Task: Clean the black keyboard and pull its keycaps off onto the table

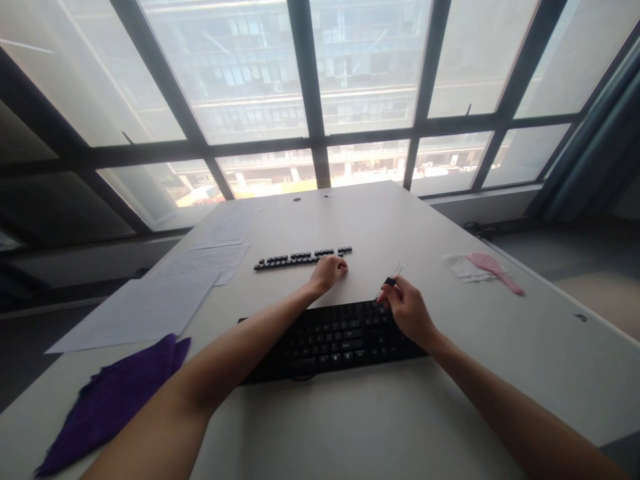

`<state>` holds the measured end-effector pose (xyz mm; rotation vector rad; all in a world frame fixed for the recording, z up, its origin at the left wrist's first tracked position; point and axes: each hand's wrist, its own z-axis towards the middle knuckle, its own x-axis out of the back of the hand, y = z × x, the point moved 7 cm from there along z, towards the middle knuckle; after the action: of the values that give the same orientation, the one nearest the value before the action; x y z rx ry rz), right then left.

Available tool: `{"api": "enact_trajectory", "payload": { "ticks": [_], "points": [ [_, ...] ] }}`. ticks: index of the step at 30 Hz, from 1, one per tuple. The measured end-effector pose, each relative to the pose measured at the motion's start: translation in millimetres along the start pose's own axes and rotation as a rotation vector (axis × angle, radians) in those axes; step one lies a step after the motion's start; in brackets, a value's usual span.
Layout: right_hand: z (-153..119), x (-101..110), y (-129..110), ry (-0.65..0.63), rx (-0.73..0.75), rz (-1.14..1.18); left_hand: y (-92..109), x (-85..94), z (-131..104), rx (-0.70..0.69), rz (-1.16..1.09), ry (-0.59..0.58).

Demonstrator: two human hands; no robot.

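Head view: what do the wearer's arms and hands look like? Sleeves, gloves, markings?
No sleeve shows on the left arm or right arm. The left hand and right hand are ungloved. No watch, bracelet, cable or marking visible; some fingers hidden, so rings can't be ruled out.

The left arm (220, 373), smooth, slender and bare to beyond the elbow, broadens steadily from a narrow wrist. The right arm (500, 393) is equally bare and slim, thickening gently towards the forearm. Left hand (329, 270) and right hand (409, 312) are bare too (fingernails appear too small to judge).
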<state>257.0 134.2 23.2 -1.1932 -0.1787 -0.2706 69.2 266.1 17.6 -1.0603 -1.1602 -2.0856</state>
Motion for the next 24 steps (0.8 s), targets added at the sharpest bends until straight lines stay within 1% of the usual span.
{"api": "enact_trajectory", "payload": {
  "ticks": [4, 8, 11, 17, 21, 24],
  "points": [
    [1, 1, 2, -0.002, -0.010, -0.006, -1, -5.0, 15, -0.030, 0.049, 0.042],
    [1, 0, 4, -0.015, -0.010, -0.026, -4, -4.2, 29, -0.042, 0.171, 0.102],
    [0, 0, 4, -0.023, -0.012, -0.055, -7, -4.3, 35, -0.049, 0.232, 0.124],
    [0, -1, 3, -0.043, -0.018, -0.044, -15, -4.6, 38, -0.029, 0.245, 0.151],
    [0, -1, 3, -0.043, -0.025, -0.008, -16, -3.6, 38, -0.025, 0.249, 0.166],
    [2, 1, 3, -0.030, -0.025, 0.044, -16, 0.4, 38, -0.003, 0.236, 0.174]
  ]
}}
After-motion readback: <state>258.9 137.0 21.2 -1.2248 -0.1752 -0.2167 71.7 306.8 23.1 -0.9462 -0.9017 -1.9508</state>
